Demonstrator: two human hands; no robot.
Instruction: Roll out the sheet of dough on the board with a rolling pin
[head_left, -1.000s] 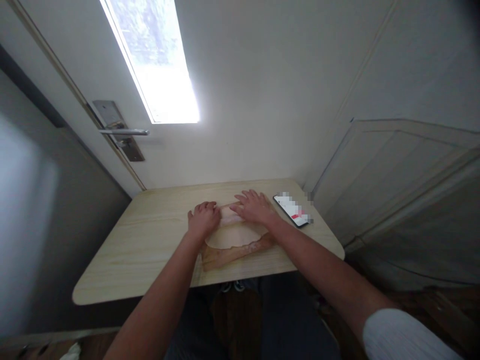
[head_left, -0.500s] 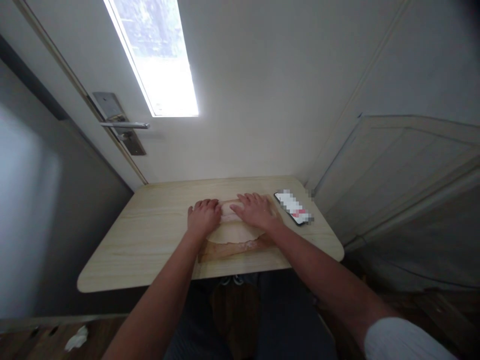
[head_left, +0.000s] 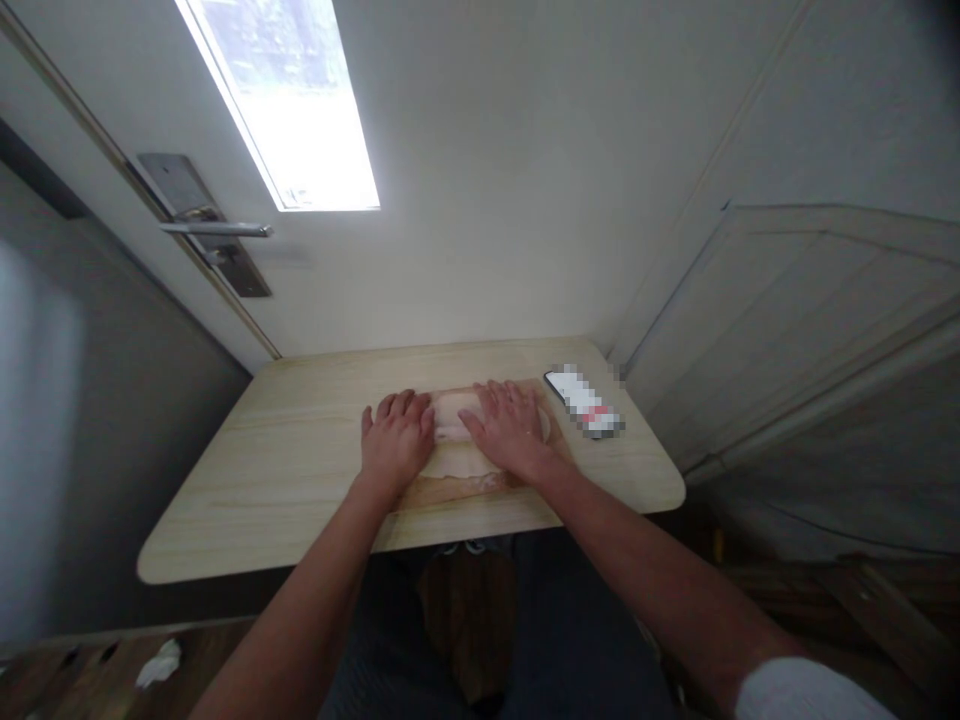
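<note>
A pale sheet of dough (head_left: 454, 455) lies on a brown wooden board (head_left: 450, 490) on the light wooden table (head_left: 300, 470). Its far part is rolled into a thick roll (head_left: 450, 415). My left hand (head_left: 394, 440) lies flat on the left end of the roll, fingers stretched forward. On the roll's right end rests my right hand (head_left: 510, 428), also flat with fingers spread. Both palms press down on the dough.
A phone (head_left: 585, 405) lies on the table to the right of the board. Behind the table stands a white door with a metal handle (head_left: 214, 230) and a bright window strip. A crumpled tissue (head_left: 157, 665) lies on the floor at the lower left.
Both hands have slid toward me with the roll, which now covers more of the flat dough. The fingers went from curled to flatter.
</note>
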